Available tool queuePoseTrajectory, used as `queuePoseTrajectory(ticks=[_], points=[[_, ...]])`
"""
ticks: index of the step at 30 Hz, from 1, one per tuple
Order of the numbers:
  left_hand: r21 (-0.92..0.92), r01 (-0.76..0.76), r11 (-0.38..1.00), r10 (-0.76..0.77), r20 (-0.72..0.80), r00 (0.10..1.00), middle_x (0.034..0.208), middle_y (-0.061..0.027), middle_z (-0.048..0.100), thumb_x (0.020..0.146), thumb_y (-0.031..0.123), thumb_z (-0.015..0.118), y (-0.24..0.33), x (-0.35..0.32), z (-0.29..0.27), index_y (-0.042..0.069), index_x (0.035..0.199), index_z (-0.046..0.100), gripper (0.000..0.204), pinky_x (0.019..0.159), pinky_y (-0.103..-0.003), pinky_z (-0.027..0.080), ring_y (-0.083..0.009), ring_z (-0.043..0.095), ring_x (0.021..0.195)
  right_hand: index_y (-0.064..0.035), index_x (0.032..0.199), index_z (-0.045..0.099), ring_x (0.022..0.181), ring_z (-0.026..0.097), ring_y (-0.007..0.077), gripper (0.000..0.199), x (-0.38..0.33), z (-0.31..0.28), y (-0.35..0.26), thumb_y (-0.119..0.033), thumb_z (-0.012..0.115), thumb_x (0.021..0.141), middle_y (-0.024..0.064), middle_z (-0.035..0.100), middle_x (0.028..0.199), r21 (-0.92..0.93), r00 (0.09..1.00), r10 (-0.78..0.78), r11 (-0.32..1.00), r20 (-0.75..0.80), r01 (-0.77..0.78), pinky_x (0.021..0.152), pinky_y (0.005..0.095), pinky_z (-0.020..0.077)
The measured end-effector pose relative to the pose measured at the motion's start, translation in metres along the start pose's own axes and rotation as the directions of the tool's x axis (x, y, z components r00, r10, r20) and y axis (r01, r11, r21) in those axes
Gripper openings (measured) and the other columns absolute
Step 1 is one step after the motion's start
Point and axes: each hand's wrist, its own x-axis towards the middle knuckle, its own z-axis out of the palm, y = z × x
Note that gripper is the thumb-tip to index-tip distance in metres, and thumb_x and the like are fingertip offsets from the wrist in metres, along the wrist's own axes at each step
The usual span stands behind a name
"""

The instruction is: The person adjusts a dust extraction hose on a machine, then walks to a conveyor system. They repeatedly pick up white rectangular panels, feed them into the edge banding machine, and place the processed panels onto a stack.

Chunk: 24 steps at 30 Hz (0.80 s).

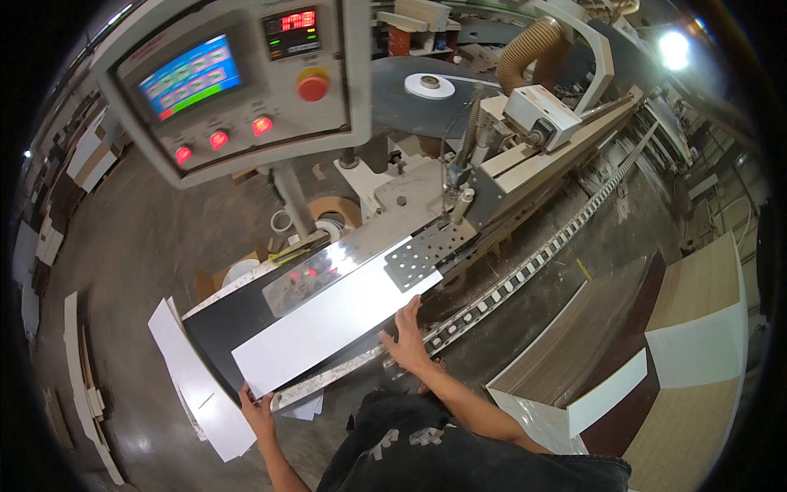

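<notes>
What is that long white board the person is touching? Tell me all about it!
The long white board is a flat, narrow, smooth panel, like coated wood. It lies slantwise on the machine's dark bed, its far end by a perforated metal plate. The left hand holds its near corner; the right hand presses flat against its long edge.

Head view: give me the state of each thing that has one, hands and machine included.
White panel: flat on the machine bed, held at both ends.
Left hand: gripping the panel's near end.
Right hand: pressed flat on the panel's side edge.
Touchscreen: lit.
Three round buttons: glowing red.
Red numeric display: on.
Edge tape reel: lying flat on its disc.
</notes>
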Motion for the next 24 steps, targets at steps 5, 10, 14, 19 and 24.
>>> queuePoseTrajectory(ticks=[5, 10, 14, 19, 24], points=[[0.144, -0.050, 0.988, 0.061, -0.074, 0.995, 0.130, -0.0163, 0.060, 0.083, 0.007, 0.080, 0.018, -0.010, 0.035, 0.000, 0.139, 0.053, 0.062, 0.090, -0.037, 0.050, -0.0269, 0.060, 0.112, 0.0250, 0.146, 0.022, 0.151, -0.014, 0.0575, 0.078, 0.014, -0.033, 0.022, -0.017, 0.067, 0.097, 0.0420, -0.018, 0.161, 0.053, 0.999, -0.020, 0.998, 0.035, 0.018, 0.124, 0.0563, 0.0141], [0.287, -0.311, 0.906, 0.326, -0.006, 0.945, 0.147, -0.0232, 0.051, 0.080, 0.011, 0.081, 0.066, -0.011, 0.079, 0.001, 0.136, 0.055, 0.062, 0.112, -0.046, 0.039, -0.0404, 0.049, 0.135, 0.0247, 0.135, 0.034, 0.148, -0.004, 0.0651, 0.060, 0.035, -0.069, 0.056, -0.009, 0.063, 0.094, 0.0472, -0.009, 0.159, 0.003, 0.994, -0.059, 0.998, -0.091, 0.060, 0.123, 0.0568, 0.0168], [0.263, -0.406, 0.875, 0.425, -0.016, 0.905, 0.149, -0.0242, 0.049, 0.078, 0.014, 0.082, 0.083, -0.007, 0.113, 0.000, 0.131, 0.057, 0.060, 0.114, -0.050, 0.036, -0.0429, 0.048, 0.135, 0.0244, 0.132, 0.037, 0.149, 0.000, 0.0636, 0.056, 0.050, -0.097, 0.085, -0.011, 0.061, 0.095, 0.0474, -0.003, 0.159, -0.006, 0.987, -0.035, 0.999, -0.154, 0.034, 0.123, 0.0552, 0.0181], [0.414, -0.492, 0.766, 0.534, 0.018, 0.846, 0.146, -0.0214, 0.054, 0.077, 0.026, 0.086, 0.102, -0.004, 0.159, 0.002, 0.125, 0.058, 0.061, 0.111, -0.050, 0.037, -0.0419, 0.048, 0.134, 0.0220, 0.142, 0.034, 0.152, -0.003, 0.0581, 0.063, 0.079, -0.145, 0.108, -0.008, 0.063, 0.095, 0.0439, -0.005, 0.162, -0.023, 0.993, 0.077, 0.997, -0.095, -0.080, 0.122, 0.0526, 0.0242], [0.518, -0.508, 0.688, 0.552, 0.081, 0.830, 0.144, -0.0158, 0.058, 0.072, 0.043, 0.087, 0.137, -0.002, 0.207, 0.005, 0.116, 0.058, 0.066, 0.114, -0.053, 0.028, -0.0356, 0.050, 0.134, 0.0104, 0.155, 0.026, 0.158, 0.004, 0.0392, 0.077, 0.090, -0.200, 0.133, -0.022, 0.068, 0.099, 0.0295, -0.004, 0.169, 0.339, 0.950, 0.298, 0.906, -0.091, -0.251, 0.125, 0.0444, 0.0221]])
